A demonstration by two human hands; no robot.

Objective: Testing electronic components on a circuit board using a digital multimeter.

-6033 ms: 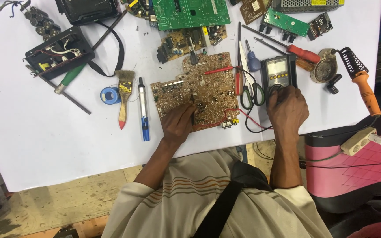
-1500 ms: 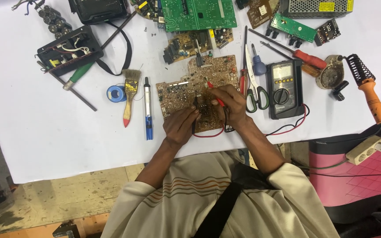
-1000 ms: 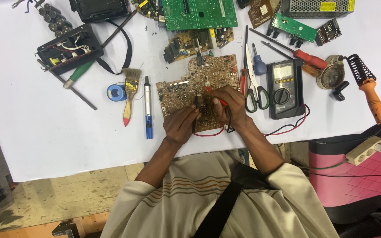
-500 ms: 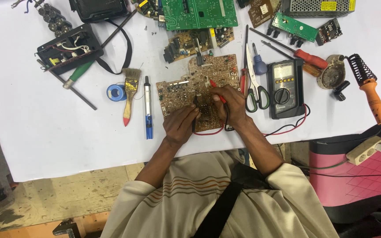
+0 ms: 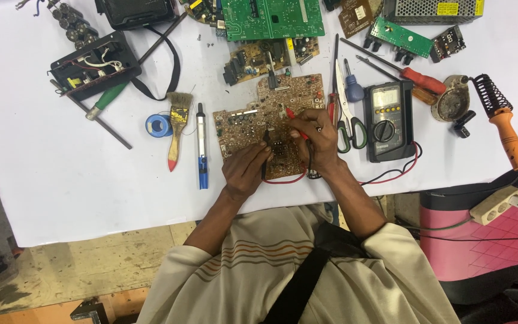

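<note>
While on board [image 5: 268,129], both probes

Board [image 5: 253,123] at table [image 5: 61,180] centre, both hands upon it: left hand [image 5: 244,171] with a probe [image 5: 265,150], right hand [image 5: 316,135] with another probe [image 5: 295,122]. Right of the board: scissors [image 5: 346,108], then meter [image 5: 388,120], then soldering iron [image 5: 502,120]. Left: pump [image 5: 201,147], brush [image 5: 177,129], tape [image 5: 159,125].
</note>
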